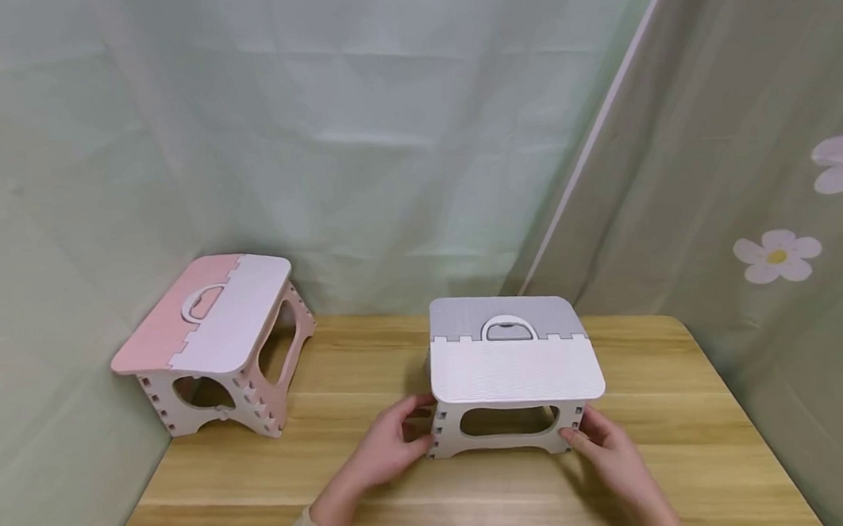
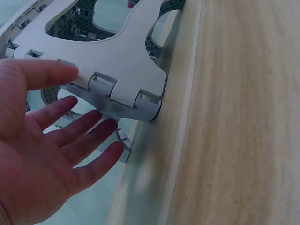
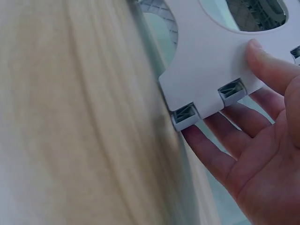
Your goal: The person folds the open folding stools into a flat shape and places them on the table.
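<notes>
A grey-and-white folding step stool [image 1: 513, 369] stands unfolded on the wooden table, its white half toward me. At its front left leg is my left hand [image 1: 391, 443], with thumb and fingers spread apart; in the left wrist view the fingers [image 2: 89, 140] are loosely extended beside the leg's hinged edge. My right hand [image 1: 610, 452] holds the front right leg. The right wrist view shows that thumb [image 3: 267, 63] on the leg's white front face and the other fingers around behind its side edge.
A pink-and-white folding stool [image 1: 217, 321] stands unfolded at the table's left back. Pale green curtain cloth [image 1: 358, 139] hangs behind the table [image 1: 491, 498] and along its sides, with white flowers [image 1: 777, 256] on the right.
</notes>
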Demonstrator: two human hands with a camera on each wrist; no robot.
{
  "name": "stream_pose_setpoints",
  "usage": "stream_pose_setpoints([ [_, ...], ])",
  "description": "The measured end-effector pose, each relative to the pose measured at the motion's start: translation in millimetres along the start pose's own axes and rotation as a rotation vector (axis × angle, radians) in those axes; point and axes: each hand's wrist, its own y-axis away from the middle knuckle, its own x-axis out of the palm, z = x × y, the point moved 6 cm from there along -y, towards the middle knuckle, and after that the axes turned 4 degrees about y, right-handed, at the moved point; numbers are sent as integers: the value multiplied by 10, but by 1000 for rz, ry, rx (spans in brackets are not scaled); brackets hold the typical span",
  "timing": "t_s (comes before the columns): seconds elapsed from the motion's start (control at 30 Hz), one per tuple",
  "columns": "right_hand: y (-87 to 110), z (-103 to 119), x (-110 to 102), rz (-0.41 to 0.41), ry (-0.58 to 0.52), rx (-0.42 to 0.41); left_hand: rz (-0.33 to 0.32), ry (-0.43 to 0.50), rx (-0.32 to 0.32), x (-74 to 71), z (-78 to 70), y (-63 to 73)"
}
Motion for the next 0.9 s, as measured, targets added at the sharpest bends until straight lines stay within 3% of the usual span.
stream_pose_setpoints([
  [0.27, -13, -98, 14, -14, -11, 47, -18, -77, -8, 17, 35, 6],
  [0.53, 5, -189, 22, 18, -3, 106, 7, -98, -33, 109, 93, 10],
  [0.9, -6, -278, 14, 17, 13, 149, 26, -142, -69, 109, 141, 16],
])
